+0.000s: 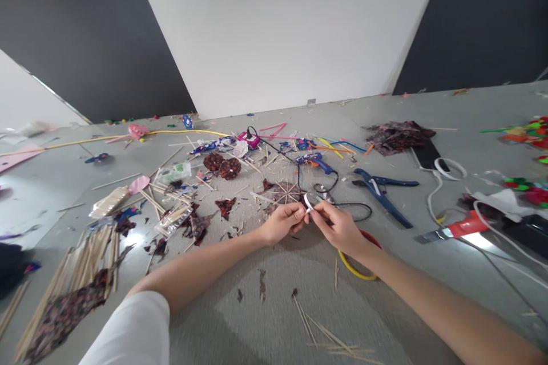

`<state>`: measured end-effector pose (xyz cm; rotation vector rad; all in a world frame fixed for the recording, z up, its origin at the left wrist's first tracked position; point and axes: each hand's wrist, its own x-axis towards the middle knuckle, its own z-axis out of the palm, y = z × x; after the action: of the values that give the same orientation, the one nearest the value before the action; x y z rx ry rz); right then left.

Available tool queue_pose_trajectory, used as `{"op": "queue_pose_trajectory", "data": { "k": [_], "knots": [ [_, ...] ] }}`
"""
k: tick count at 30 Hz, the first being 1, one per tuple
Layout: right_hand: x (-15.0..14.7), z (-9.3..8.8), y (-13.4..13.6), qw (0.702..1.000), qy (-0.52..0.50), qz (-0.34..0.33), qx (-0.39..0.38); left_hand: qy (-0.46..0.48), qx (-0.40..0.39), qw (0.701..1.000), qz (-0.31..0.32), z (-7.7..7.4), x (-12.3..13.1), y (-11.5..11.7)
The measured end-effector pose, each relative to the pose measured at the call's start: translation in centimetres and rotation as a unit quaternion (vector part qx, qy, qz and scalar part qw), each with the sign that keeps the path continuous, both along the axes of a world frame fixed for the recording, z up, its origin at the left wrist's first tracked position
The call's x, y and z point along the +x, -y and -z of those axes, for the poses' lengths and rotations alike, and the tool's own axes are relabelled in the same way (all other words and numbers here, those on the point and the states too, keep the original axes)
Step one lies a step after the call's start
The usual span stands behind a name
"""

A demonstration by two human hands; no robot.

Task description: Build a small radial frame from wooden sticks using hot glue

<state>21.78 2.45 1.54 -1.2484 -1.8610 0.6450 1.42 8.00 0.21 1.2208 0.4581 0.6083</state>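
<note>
Two bare hands meet at the middle of a littered grey work surface (274,308), pinching a small white loop (308,202) between them, just on the near side of a spoked wheel of thin sticks (286,192).

The left hand (282,221) is curled closed, thumb and forefinger clamped on the loop's left edge. The right hand (338,227) grips the right edge with its fingertips, the other fingers folded under. Both forearms reach in from the near edge and converge, wrists low; the right wrist lies across a yellow ring (357,272).

The grip looks slight: the loop is small and held only at its rim, so an uneven pull could likely flatten it or flick it into the scraps of dark patterned cloth (225,206) close by, where it would be hard to find. The stick wheel sits just beyond the knuckles, and a forward nudge could bend its spokes. A black cord (355,205) from the blue glue gun (317,162) curls just beside the right hand and could snag a finger. Blue cutters (381,189) lie to the right, a bundle of sticks (85,262) near left.
</note>
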Motion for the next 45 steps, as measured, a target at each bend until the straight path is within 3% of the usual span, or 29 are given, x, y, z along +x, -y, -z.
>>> {"op": "queue_pose_trajectory", "data": {
  "k": [9,17,36,45],
  "knots": [
    [0.0,0.0,0.0,1.000,0.005,0.001,-0.002,-0.013,-0.026,0.999,-0.021,-1.2,0.3,0.5],
    [-0.1,-0.2,0.0,1.000,0.008,0.007,0.006,0.015,-0.013,0.999,-0.031,0.0,0.4,0.5],
    [-0.1,-0.5,0.1,1.000,0.022,-0.001,0.009,-0.021,0.050,0.999,-0.002,-0.2,0.2,0.3],
    [0.0,-0.3,0.1,1.000,0.018,-0.006,0.005,-0.033,0.033,0.999,-0.024,-0.5,0.3,0.5]
  ]
}}
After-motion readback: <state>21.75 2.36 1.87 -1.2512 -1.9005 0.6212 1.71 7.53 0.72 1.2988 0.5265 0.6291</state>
